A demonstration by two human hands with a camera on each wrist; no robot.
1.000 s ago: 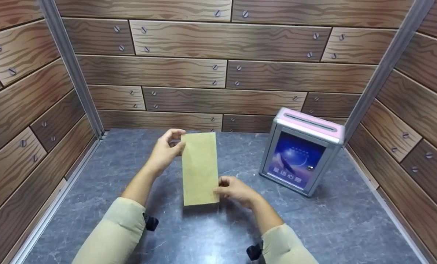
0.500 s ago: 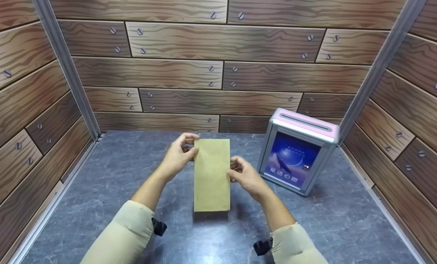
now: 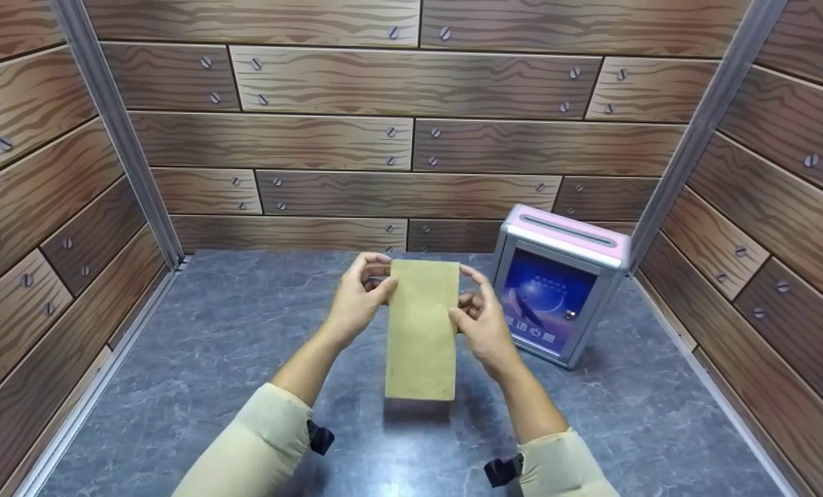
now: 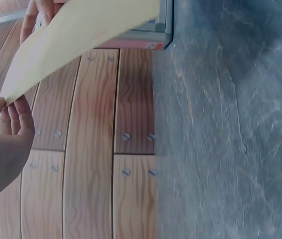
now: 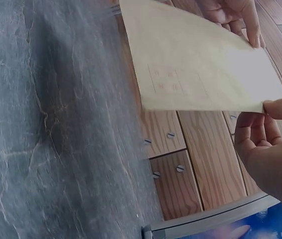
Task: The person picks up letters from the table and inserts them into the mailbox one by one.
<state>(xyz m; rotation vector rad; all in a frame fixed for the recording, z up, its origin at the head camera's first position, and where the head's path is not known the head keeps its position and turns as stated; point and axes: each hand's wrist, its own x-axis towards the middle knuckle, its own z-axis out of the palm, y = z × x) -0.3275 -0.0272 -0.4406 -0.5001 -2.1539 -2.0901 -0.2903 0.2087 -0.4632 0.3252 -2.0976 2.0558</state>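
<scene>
A tan paper envelope point(image 3: 422, 331) is held upright above the table in the head view, its long sides running up and down. My left hand point(image 3: 358, 304) pinches its upper left edge between thumb and fingers. On the opposite edge my right hand point(image 3: 489, 331) grips it, thumb in front, forefinger reaching up to the top corner. Faint printed marks and lines show on the envelope point(image 5: 191, 64) in the right wrist view. The left wrist view has the left hand point(image 4: 6, 144) pinching one corner, with the envelope slanting away from it.
Right of the hands stands a silver-framed box point(image 3: 556, 297) with a pink top, a long slot in it and a blue picture front. It rests on the grey marbled table point(image 3: 246, 345). Wood-patterned walls point(image 3: 328, 138) close off the back and sides.
The envelope and both hands have moved right, toward the box. The right hand has slid from the envelope's lower right corner up its edge to near the top.
</scene>
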